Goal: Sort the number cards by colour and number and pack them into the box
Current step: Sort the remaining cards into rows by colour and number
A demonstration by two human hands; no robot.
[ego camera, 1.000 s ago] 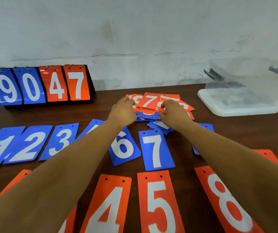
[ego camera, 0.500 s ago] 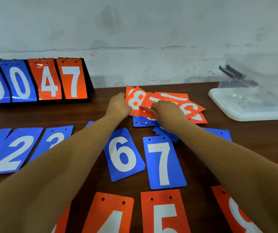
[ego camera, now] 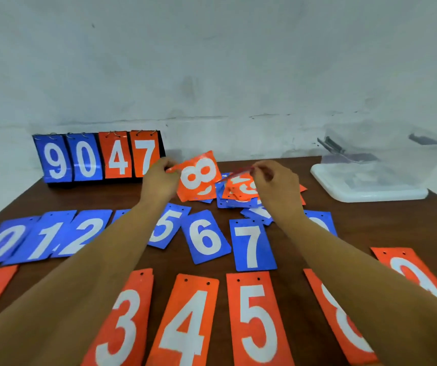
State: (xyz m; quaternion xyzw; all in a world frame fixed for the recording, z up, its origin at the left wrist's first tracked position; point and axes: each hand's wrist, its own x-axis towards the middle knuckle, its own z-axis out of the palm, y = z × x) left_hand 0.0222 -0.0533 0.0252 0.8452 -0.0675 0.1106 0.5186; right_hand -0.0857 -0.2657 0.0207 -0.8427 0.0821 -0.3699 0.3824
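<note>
2 bare forearms (ego camera: 85,270) run to bare left hand (ego camera: 159,182) and right hand (ego camera: 278,188).

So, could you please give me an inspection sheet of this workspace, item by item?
Surface: brown wooden table, largely covered with number cards.
Job's things: blue row in the middle, partly hidden by the arms; orange row nearest; mixed pile beyond them; clear box far right.
Clutter: flip scoreboard showing 9047, far left.
Hands: left hand pinches orange 8 card; right hand pinches another orange card; both raised over the pile.
Cables: nothing seen.
Surroundings: whitish wall behind the table.
</note>
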